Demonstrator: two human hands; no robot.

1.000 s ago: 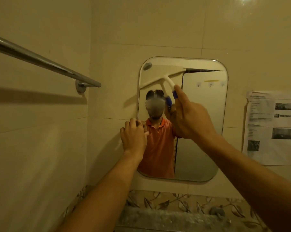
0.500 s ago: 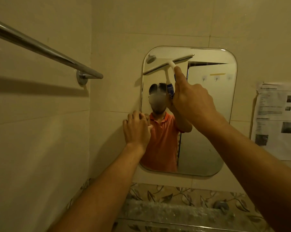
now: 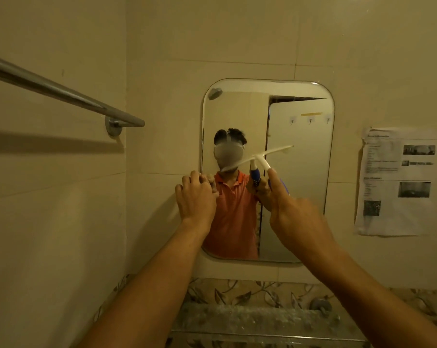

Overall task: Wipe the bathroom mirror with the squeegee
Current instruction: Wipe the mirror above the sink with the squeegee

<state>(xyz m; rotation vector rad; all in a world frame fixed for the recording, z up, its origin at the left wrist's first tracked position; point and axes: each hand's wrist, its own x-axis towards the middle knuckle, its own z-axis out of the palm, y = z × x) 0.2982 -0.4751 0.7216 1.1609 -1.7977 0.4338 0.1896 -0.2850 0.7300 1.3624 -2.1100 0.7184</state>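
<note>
A rounded rectangular mirror hangs on the beige tiled wall ahead. My right hand grips the blue handle of a white squeegee, forefinger laid along its neck. The tilted blade lies against the glass at about mid-height, its right end higher. My left hand rests on the mirror's left edge, fingers bent against it. The glass reflects a person in an orange shirt and both hands.
A chrome towel bar juts from the left wall at head height. A printed paper sheet is stuck on the wall right of the mirror. Below the mirror run a leaf-patterned tile band and a glass shelf.
My right hand has drawn the squeegee down from the mirror's top to about mid-height and slightly rightward. My left hand has stayed on the mirror's left edge.
</note>
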